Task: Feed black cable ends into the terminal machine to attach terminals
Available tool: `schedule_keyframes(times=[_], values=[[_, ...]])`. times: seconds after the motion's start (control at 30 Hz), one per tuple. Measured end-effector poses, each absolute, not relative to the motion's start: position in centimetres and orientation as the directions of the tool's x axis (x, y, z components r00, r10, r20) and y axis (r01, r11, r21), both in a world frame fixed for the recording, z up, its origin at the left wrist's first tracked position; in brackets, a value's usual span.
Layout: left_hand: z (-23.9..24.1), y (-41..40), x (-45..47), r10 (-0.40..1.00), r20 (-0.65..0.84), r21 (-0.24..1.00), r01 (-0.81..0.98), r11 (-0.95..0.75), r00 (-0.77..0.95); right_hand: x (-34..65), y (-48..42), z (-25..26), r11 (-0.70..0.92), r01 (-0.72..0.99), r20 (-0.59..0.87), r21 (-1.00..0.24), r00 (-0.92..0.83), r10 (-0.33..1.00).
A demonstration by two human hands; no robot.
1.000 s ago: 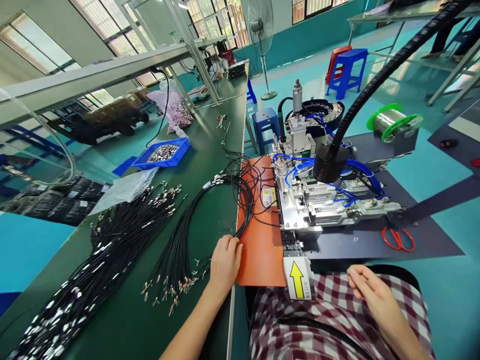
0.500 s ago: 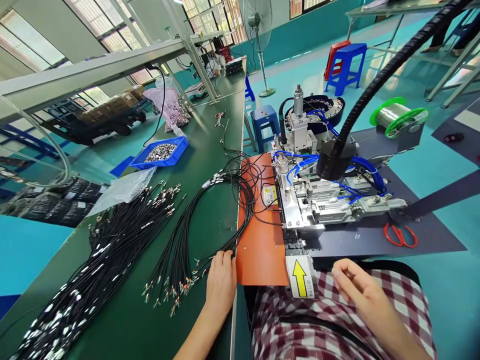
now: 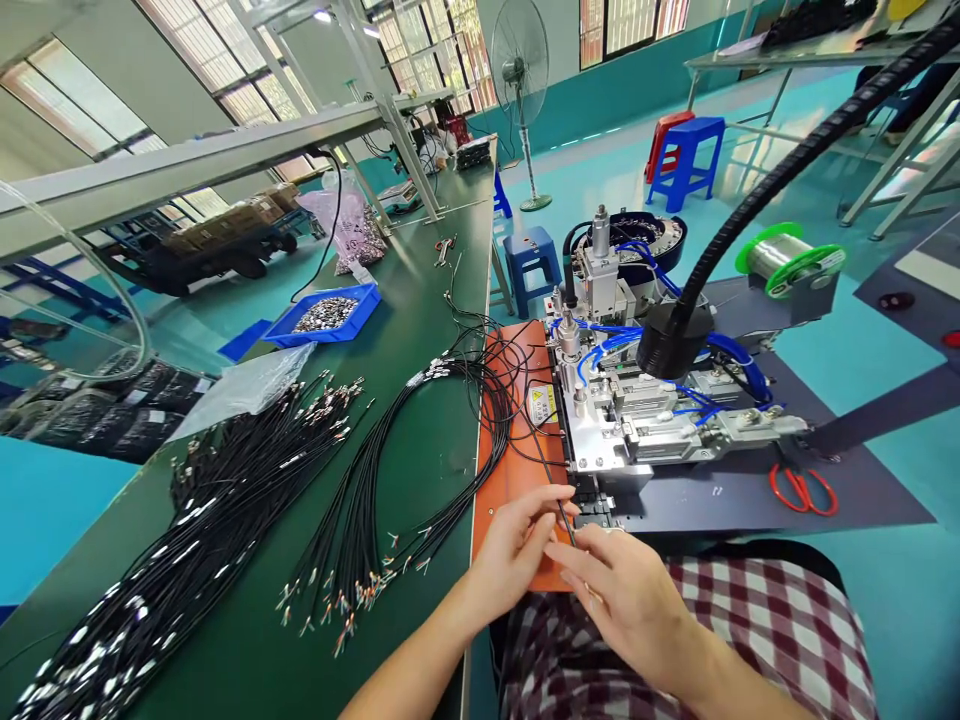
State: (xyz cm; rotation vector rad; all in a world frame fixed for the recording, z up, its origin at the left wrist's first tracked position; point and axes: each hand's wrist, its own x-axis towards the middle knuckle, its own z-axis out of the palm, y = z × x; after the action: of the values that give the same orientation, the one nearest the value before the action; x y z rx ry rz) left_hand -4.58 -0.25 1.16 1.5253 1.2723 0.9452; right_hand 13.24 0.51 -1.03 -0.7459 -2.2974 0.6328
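Over the orange plate, my left hand has its thumb and fingers closed around a thin black cable. Close against it, my right hand pinches the same cable near its end; the fingers partly hide that end. A looped bundle of black cables lies on the green table and spreads onto the plate, its stripped coloured wire ends towards me. Just beyond my fingertips stands a metal machine with blue air tubes.
A larger pile of black cables covers the table's left side. Behind it sits a blue tray of small metal parts. Red-handled scissors lie right of the machine, below a green solder-wire spool. A black flexible hose arches overhead.
My left hand has moved right, from the table edge to the plate, bringing a cable. My right hand has come left from above my lap and taken hold of it too.
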Motion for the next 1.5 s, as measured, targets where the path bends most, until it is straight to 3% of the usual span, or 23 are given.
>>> schedule_keyframes(times=[0.1,0.2,0.33,0.47,0.6,0.8,0.9,1.0,1.07,1.17,1.27,1.5], values=[[0.2,0.1,-4.7,0.93,0.203,0.7,0.618,-0.357,0.307,13.9,0.6,-1.3,0.669,0.283,0.474,-0.687,-0.522,0.709],[-0.4,-0.2,-4.5,0.88,0.29,0.492,0.73,-0.474,0.376,15.1,0.1,-1.5,0.553,0.158,0.445,-0.818,-0.436,0.782],[0.2,-0.7,-4.0,0.859,0.314,0.399,0.766,-0.505,0.404,16.4,-0.7,-1.7,0.459,0.116,0.393,-0.881,-0.362,0.845],[0.9,-0.8,-3.9,0.87,0.201,0.366,0.79,-0.492,0.449,16.1,-0.4,-1.9,0.148,0.215,0.091,-0.965,-0.256,0.962],[0.8,-0.7,-4.3,0.855,0.091,0.415,0.761,-0.498,0.51,15.4,0.3,-1.9,-0.048,0.208,-0.111,-0.977,-0.305,0.946],[-0.1,-0.8,-4.3,0.85,0.105,0.407,0.758,-0.51,0.516,15.5,0.8,-1.8,-0.147,0.159,-0.188,-0.976,-0.286,0.94],[-0.2,-0.9,-4.3,0.854,0.106,0.472,0.73,-0.494,0.51,15.6,0.8,-2.0,-0.169,0.142,-0.203,-0.975,-0.272,0.941],[-0.3,0.2,-5.8,0.919,0.239,0.579,0.714,-0.394,0.313,15.5,0.6,-2.2,-0.203,0.102,-0.223,-0.974,-0.259,0.94],[-0.8,1.9,-7.8,0.945,0.328,0.629,0.75,-0.205,-0.017,15.4,0.5,-2.3,-0.214,0.084,-0.228,-0.973,-0.251,0.941],[-2.4,5.6,-11.1,0.889,0.249,0.69,0.714,0.116,-0.385,15.4,0.3,-2.3,-0.207,0.082,-0.221,-0.975,-0.256,0.941],[-4.1,8.9,-12.5,0.908,0.128,0.803,0.579,0.142,-0.4,15.6,0.2,-2.3,-0.192,0.087,-0.208,-0.978,-0.264,0.942],[-6.0,10.6,-10.9,0.95,0.124,0.89,0.456,0.022,-0.286,15.4,0.1,-2.3,-0.191,0.096,-0.21,-0.977,-0.271,0.939]])
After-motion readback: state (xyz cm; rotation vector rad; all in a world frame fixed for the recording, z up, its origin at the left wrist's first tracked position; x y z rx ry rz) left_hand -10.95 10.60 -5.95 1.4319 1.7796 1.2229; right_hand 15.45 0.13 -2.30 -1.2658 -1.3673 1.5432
